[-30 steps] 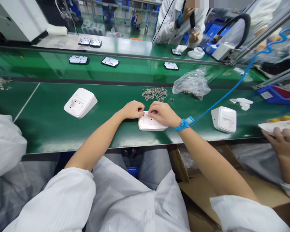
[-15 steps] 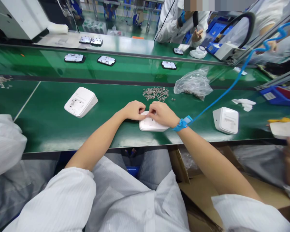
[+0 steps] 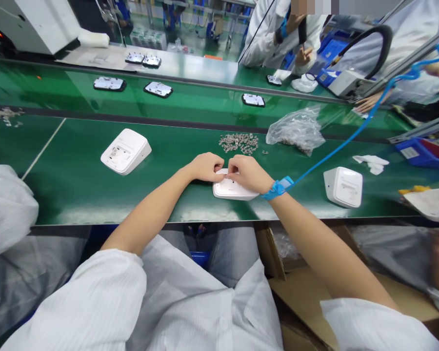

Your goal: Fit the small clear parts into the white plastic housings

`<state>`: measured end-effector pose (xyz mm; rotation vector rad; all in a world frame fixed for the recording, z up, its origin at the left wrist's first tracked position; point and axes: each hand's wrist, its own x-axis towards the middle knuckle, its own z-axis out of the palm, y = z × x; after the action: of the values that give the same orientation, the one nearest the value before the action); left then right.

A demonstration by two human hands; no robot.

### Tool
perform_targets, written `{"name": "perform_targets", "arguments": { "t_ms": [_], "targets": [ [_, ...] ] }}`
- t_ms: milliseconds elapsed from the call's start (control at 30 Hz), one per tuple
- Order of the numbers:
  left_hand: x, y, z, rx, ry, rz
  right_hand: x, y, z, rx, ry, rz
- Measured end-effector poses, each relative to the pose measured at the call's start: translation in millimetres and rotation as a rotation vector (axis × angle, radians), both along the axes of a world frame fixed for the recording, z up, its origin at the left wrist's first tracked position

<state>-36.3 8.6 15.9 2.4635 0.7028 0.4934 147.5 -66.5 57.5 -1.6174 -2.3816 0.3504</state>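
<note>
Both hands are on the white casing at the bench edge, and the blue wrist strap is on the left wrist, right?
Not quite. Both hands, left and right, are on the white casing, but the head view shows the blue strap on the right wrist.

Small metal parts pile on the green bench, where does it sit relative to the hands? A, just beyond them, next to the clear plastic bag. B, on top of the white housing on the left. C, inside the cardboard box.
A: the small metal parts pile lies just past both hands, left of the clear plastic bag.
</note>
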Motion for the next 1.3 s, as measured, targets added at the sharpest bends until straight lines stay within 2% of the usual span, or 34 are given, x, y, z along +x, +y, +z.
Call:
{"name": "perform_targets", "arguments": {
  "t_ms": [167, 300, 467, 800, 1067, 1300],
  "targets": [
    [1.7, 0.5, -0.1, -0.002, 0.030, 0.008, 2.4, -14.4, 3.9, 0.027, 0.020, -0.011],
    [2.7, -0.6, 1.2, 0.018, 0.058, 0.025, 0.7, -28.6, -4.5, 0.129, 0.015, -0.120],
    [4.2, -1.5, 1.2, 0.036, 0.080, 0.019, -0.4, -34.5, -15.4, 0.212, 0.051, -0.155],
    [0.5, 0.6, 0.7, 0.007, 0.039, -0.016, 5.1, -38.0, -18.6, 0.254, 0.065, -0.033],
    [2.2, -3.1, 7.7, -0.048, 0.071, 0.011, 9.3, -32.7, -26.0, 0.403, 0.100, 0.068],
    [5.1, -5.6, 6.9, 0.002, 0.085, 0.030, 4.7, -31.7, -23.3, 0.373, -0.011, 0.183]
  ]
}}
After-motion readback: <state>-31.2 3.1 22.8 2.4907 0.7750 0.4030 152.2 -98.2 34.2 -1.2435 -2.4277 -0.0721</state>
